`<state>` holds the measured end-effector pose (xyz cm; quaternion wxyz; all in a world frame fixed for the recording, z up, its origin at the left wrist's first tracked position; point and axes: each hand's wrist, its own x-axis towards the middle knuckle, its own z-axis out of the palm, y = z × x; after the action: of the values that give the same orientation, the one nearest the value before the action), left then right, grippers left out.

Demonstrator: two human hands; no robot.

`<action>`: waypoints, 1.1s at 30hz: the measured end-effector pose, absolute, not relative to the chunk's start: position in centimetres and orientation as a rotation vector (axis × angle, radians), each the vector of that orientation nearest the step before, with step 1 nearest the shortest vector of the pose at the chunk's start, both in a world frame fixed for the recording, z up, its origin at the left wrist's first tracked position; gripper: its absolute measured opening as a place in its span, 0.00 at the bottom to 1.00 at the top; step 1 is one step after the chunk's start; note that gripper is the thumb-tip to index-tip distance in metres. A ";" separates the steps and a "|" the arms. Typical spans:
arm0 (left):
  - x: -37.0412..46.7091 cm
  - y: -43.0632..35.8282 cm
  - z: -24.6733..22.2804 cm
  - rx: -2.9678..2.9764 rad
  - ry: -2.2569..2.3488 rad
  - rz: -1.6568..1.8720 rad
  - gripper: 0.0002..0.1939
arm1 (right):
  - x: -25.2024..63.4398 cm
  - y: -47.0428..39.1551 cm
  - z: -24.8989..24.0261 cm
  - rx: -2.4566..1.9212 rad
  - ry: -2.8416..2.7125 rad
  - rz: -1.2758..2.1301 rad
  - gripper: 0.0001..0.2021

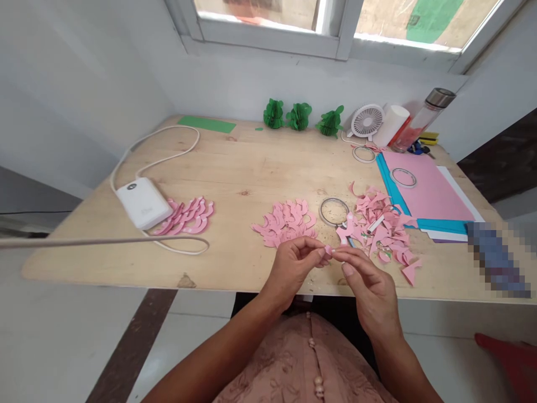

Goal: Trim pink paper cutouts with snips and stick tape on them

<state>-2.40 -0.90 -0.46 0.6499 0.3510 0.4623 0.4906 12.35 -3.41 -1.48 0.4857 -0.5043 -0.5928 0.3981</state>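
Near the table's front edge, my left hand (296,266) pinches a small pink paper piece (328,251) between thumb and fingers. My right hand (371,285) has its fingertips drawn together at the piece's right edge, where a tiny white bit shows; its kind is too small to tell. Just beyond my left hand lies a heap of curved pink paper cutouts (285,221). To the right of that spreads a pile of jagged pink paper scraps (384,229). A roll of narrow tape (334,211) lies flat between the two heaps.
At left, a white power bank (145,202) with a looping cable rests beside stacked pink strips (195,217). Green paper ornaments (298,116) stand along the wall. A small fan (367,120), a bottle (423,120) and coloured paper sheets (436,190) occupy the right side.
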 end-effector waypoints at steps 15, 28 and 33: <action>-3.4 -0.9 -0.4 1.332 1.150 1.045 0.05 | 12.3 -3.4 -0.7 -1.241 -1.569 0.950 0.09; -3.8 -0.8 -0.4 1.384 1.110 1.005 0.05 | 12.2 -3.5 -0.3 -1.268 -1.571 0.948 0.09; -3.9 -0.9 -0.3 1.407 1.117 0.990 0.05 | 12.1 -3.5 -0.4 -1.254 -1.565 0.959 0.09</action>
<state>-3.87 -0.94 -0.31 0.5184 0.5865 0.4657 0.4128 12.12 -3.54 -0.40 0.4435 -0.5056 -0.6310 0.3866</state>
